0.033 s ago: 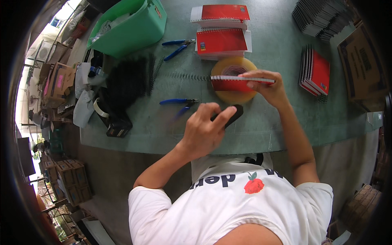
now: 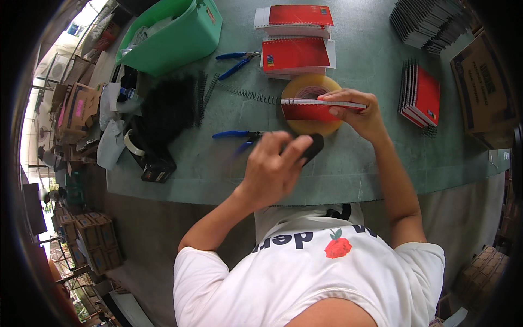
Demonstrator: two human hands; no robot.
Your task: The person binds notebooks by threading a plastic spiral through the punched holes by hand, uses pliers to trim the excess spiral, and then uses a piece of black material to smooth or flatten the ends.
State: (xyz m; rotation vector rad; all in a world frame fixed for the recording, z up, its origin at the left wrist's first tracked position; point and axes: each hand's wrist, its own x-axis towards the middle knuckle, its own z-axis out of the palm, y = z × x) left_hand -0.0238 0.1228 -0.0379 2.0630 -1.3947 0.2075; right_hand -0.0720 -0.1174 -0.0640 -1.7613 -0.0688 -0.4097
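Observation:
My right hand (image 2: 359, 111) grips a thin red spiral notebook (image 2: 313, 109), holding it level over a big roll of yellowish tape (image 2: 316, 128) that lies flat on the green table (image 2: 359, 163). A black wire spiral (image 2: 248, 94) sticks out from the notebook's left end. My left hand (image 2: 272, 171) is raised above the table's near edge. It is closed on a small black object (image 2: 314, 147), and I cannot tell what that object is. Blue-handled pliers (image 2: 237, 135) lie just left of this hand.
A second pair of blue pliers (image 2: 234, 61) lies near a green bin (image 2: 174, 35). Stacks of red notebooks (image 2: 297, 41) sit at the back, with more at the right (image 2: 422, 95). Grey stacks (image 2: 430, 19), a cardboard box (image 2: 485, 87) and a pile of black coils (image 2: 166, 109) ring the table.

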